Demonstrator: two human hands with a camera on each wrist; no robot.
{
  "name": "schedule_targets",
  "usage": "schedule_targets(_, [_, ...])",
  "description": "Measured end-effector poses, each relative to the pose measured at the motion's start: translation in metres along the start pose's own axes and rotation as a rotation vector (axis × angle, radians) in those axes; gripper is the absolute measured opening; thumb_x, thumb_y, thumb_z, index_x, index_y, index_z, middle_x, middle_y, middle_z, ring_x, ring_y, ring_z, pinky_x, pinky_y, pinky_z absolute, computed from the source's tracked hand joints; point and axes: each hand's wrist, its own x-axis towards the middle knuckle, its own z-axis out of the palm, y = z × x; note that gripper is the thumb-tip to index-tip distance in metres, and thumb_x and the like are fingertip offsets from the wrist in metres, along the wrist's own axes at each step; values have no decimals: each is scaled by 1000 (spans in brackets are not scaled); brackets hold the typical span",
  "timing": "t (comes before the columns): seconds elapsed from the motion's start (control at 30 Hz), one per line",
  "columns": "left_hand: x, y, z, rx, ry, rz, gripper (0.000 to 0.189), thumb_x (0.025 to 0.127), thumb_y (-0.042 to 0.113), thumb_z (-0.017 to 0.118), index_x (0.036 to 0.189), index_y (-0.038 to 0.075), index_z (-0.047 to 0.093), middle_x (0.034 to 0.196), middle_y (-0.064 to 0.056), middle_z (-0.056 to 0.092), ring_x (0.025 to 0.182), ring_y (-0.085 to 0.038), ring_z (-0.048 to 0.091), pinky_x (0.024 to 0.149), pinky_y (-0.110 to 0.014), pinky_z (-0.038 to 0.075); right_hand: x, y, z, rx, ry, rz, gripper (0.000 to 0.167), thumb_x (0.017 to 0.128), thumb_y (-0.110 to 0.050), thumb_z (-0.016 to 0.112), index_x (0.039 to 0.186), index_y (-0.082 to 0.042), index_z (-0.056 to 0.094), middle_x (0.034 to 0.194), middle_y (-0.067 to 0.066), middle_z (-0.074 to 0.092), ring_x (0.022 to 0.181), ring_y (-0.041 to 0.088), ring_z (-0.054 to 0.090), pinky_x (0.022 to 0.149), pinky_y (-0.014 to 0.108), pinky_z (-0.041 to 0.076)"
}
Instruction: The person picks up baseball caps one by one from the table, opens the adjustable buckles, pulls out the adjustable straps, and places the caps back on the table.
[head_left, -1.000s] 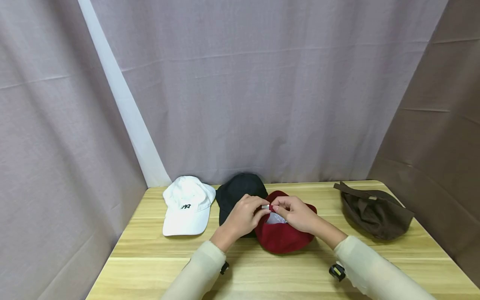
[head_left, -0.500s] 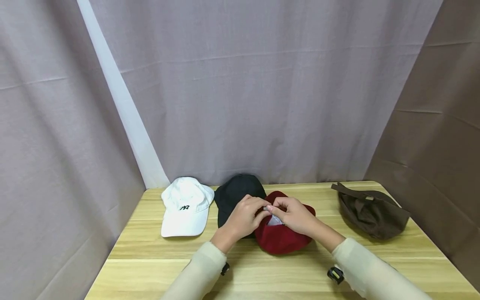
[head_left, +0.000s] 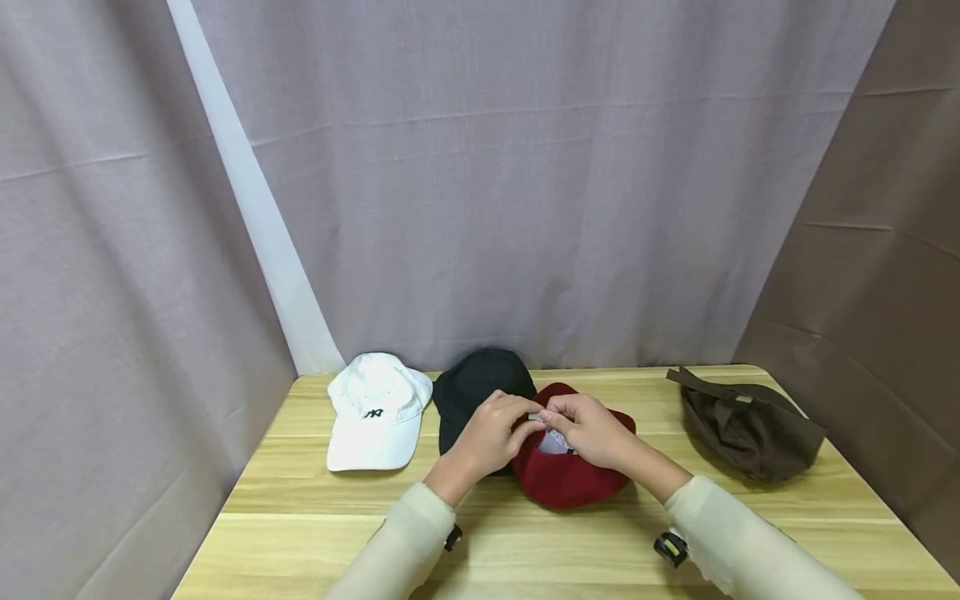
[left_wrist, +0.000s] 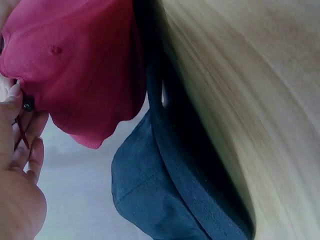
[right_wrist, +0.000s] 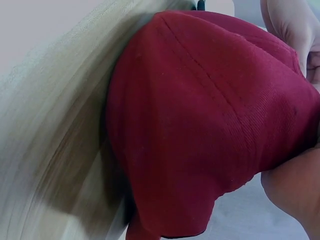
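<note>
A dark red cap [head_left: 573, 483] rests on the table with its opening up, showing pale printed lining. At its rear edge my left hand [head_left: 489, 435] pinches the strap end, thumb against fingertips. My right hand [head_left: 588, 429] pinches the same strap from the other side, its fingertips meeting the left ones. A small silvery piece shows between them, mostly covered by fingers. In the left wrist view a narrow red strap [left_wrist: 22, 132] runs between the left fingers beside a small dark round fitting [left_wrist: 27, 106]. The cap's crown [right_wrist: 190, 115] fills the right wrist view.
Behind my left hand lies a black cap [head_left: 480, 379], partly covered by the hand and the red cap. Left of it is a white cap [head_left: 375, 417] with a dark emblem. A dark brown hat [head_left: 750, 433] lies at the right. Curtains border the wooden table [head_left: 555, 558].
The fingertips have closed in over the silvery piece and red strap, which showed more plainly between the hands a second ago. The caps keep their places.
</note>
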Motion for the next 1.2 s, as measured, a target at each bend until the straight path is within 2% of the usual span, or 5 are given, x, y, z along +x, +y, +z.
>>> schedule_targets(0.2, [-1, -2, 1, -2, 13, 0, 18, 97, 23, 79, 110, 12, 79, 103, 1, 82, 96, -13, 76, 88, -29, 54, 0, 3, -2, -5, -12, -5, 26, 108, -16, 61, 83, -18, 69, 71, -6, 52, 64, 6, 47, 62, 23, 40])
schedule_targets(0.5, [-2, -5, 2, -9, 12, -5, 19, 96, 23, 80, 110, 11, 79, 104, -1, 82, 97, -13, 76, 88, -30, 55, 1, 8, -2, 22, -24, -31, 23, 107, -15, 62, 86, -19, 69, 72, -4, 53, 66, 4, 47, 63, 23, 41])
schedule_targets(0.8, [-5, -11, 2, 9, 23, 0, 20, 95, 24, 81, 110, 11, 80, 104, 0, 83, 97, -13, 77, 88, -28, 55, 0, 12, -2, 24, -39, -71, 18, 108, -11, 60, 98, -14, 75, 93, -4, 69, 85, 5, 57, 79, 23, 47])
schedule_targets(1.03, [-8, -13, 1, -3, -5, -28, 20, 97, 25, 79, 113, 11, 80, 106, 0, 83, 99, -13, 77, 89, -29, 55, 2, 14, 0, 45, -36, -67, 18, 108, -15, 61, 95, -17, 74, 85, -4, 65, 74, 5, 54, 70, 23, 45])
schedule_targets(1.2, [-8, -13, 2, -10, -8, -35, 21, 97, 23, 79, 113, 10, 80, 107, -1, 82, 99, -13, 77, 90, -30, 55, 2, 14, 1, 47, -27, -22, 18, 108, -23, 64, 94, -19, 74, 77, -4, 61, 66, 6, 51, 63, 24, 44])
